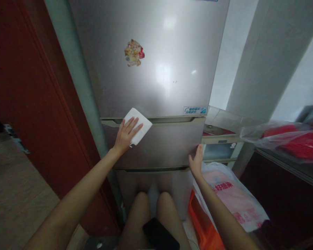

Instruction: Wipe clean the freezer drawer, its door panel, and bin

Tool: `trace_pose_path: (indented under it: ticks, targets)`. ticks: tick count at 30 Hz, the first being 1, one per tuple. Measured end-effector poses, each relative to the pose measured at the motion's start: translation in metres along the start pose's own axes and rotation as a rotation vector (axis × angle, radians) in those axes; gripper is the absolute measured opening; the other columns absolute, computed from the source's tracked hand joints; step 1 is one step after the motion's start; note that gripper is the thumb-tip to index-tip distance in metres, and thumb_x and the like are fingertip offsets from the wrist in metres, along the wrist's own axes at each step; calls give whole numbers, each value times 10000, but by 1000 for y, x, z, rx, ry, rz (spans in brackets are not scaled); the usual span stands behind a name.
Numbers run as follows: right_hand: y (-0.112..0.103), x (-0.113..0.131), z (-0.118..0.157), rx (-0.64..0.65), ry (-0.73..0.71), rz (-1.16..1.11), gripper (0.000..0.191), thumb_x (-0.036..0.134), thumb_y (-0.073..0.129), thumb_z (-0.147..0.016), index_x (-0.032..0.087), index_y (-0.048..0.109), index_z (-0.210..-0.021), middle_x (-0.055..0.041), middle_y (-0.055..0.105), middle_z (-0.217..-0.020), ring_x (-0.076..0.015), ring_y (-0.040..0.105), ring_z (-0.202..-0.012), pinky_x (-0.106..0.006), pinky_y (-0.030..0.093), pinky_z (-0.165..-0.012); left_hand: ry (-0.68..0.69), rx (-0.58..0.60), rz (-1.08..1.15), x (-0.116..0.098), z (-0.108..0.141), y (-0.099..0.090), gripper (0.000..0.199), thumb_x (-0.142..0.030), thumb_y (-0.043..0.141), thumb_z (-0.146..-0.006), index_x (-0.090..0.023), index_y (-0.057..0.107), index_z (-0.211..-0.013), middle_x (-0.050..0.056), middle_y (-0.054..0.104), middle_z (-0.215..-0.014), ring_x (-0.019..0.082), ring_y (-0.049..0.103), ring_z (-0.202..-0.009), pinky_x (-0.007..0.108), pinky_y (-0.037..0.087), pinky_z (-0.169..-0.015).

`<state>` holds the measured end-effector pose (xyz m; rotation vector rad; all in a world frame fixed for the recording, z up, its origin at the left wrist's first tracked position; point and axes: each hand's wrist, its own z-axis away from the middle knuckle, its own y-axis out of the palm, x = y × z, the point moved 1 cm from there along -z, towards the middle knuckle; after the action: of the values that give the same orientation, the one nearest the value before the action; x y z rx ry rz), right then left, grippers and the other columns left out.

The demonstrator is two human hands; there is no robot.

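Spread over a folded white paper towel [143, 130], my left hand [125, 133] presses it flat on a silver refrigerator [151, 90]. The towel covers part of the seam between the upper door and the middle drawer [169, 142], near the left end of the handle recess. At the drawer's right edge rests my right hand [196, 161], fingers stretched upward and thumb apart, holding nothing. Higher on the upper door is a colourful magnet or sticker [134, 52]. A blue-and-white label [195, 110] sits at that door's lower right corner.
A dark red door [33, 86] stands at left. To the right are a white plastic bag [232, 194], an orange container [202, 222], a small appliance [220, 151] and a red item in clear plastic [292, 139]. A black phone-like object [160, 234] lies on my thighs.
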<state>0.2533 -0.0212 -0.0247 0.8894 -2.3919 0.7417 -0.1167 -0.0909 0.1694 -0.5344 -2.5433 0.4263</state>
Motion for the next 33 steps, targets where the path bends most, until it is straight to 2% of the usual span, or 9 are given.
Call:
trace_pose_path:
  ticks: [2,4,9,12,15,22,26,29,33]
  targets:
    - [0,0,0,1,2,-1,798,196,449,-848,95,88,-1552,-169,148,-1617,-264,117,-1500,-496,198,-1189,17,52,-3,-5,7,5,491,-118,364,-990,-215,404,-1469,128,456,-1504,216,245,-1476,484,158,-1214]
    - [-1,0,0,2,-1,-5,800,197,451,-848,102,87,-1554,-164,145,-1619,-263,117,-1500,-494,201,-1188,99,176,5,-22,35,16,497,-88,350,-981,-207,422,-1458,118,456,-1505,221,250,-1474,478,175,-1210]
    - [-2,0,2,0,-9,-13,799,193,451,-849,116,88,-1556,-156,141,-1623,-257,116,-1502,-489,198,-1191,361,412,107,-80,155,43,486,-100,416,-969,-238,451,-1434,70,508,-1472,202,361,-1423,454,233,-1191]
    - [-2,0,2,-4,-6,-11,793,193,450,-849,102,96,-1554,-168,145,-1620,-259,117,-1501,-487,196,-1190,392,461,143,-97,201,45,466,-97,396,-974,-254,492,-1402,46,524,-1461,188,391,-1404,438,227,-1195]
    - [-1,0,1,-1,-1,-7,796,198,455,-848,94,98,-1552,-179,150,-1617,-264,118,-1500,-490,197,-1187,320,435,123,-91,191,38,461,-88,374,-978,-247,510,-1389,41,524,-1461,187,376,-1414,429,191,-1208]
    - [-1,1,1,6,-2,3,805,199,453,-849,96,76,-1554,-176,133,-1619,-270,106,-1501,-510,199,-1182,141,186,56,-30,60,4,513,-78,312,-987,-250,427,-1456,86,493,-1478,191,292,-1456,456,188,-1215]
    - [-1,0,1,10,-6,5,808,198,456,-848,92,77,-1553,-175,136,-1619,-272,110,-1500,-507,199,-1184,-25,62,18,-4,19,-5,491,-164,343,-1005,-281,383,-1480,84,426,-1526,218,281,-1462,507,176,-1212]
    - [-1,-1,0,10,-6,6,815,205,460,-847,97,71,-1554,-171,129,-1621,-270,111,-1501,-505,192,-1187,-4,112,23,-12,31,4,508,-122,344,-994,-260,381,-1481,96,428,-1524,218,264,-1468,508,179,-1209]
    - [-1,-2,1,15,-14,3,812,204,457,-849,108,69,-1556,-167,136,-1620,-266,111,-1502,-510,197,-1184,159,328,55,-57,103,22,494,-80,360,-979,-225,447,-1443,84,488,-1483,214,311,-1450,468,200,-1207]
